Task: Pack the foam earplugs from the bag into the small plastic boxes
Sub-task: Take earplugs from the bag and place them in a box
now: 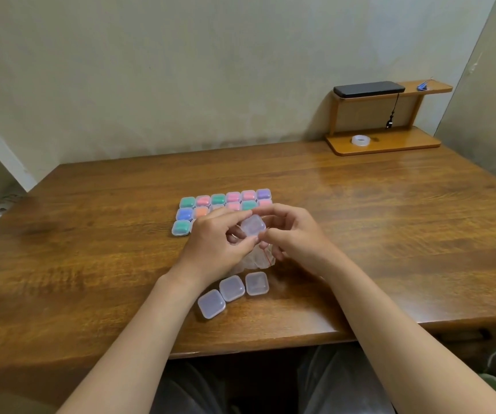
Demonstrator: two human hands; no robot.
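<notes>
- The person is sitting at a wooden table (pixel 390 219), and both bare forearms are reaching out over its near edge.
- The left hand (pixel 217 243) is pinching a small clear box (pixel 252 225) between thumb and curled fingers, holding it up off the table.
- The right hand (pixel 294 231) is gripping the same box from the other side, its fingers curled round the far corner and its thumb pressing on the near edge.
- The box is looking closed and tilted towards the person; I cannot tell whether anything is inside it.
- A crumpled clear bag (pixel 258 259) is lying on the table just under the hands; what it is holding is too hard to make out.
- Three empty boxes (pixel 232 288) are sitting in a slanted row near the front edge, just beside the left wrist.
- Behind the hands, filled boxes (pixel 202 201) are standing in tight rows, with green, pink, orange, blue and purple showing through their lids; the hands are hiding part of the group.
- At the far right corner a wooden shelf (pixel 384 144) is carrying a black device (pixel 369 88) on top and a roll of tape (pixel 360 140) on its base.
</notes>
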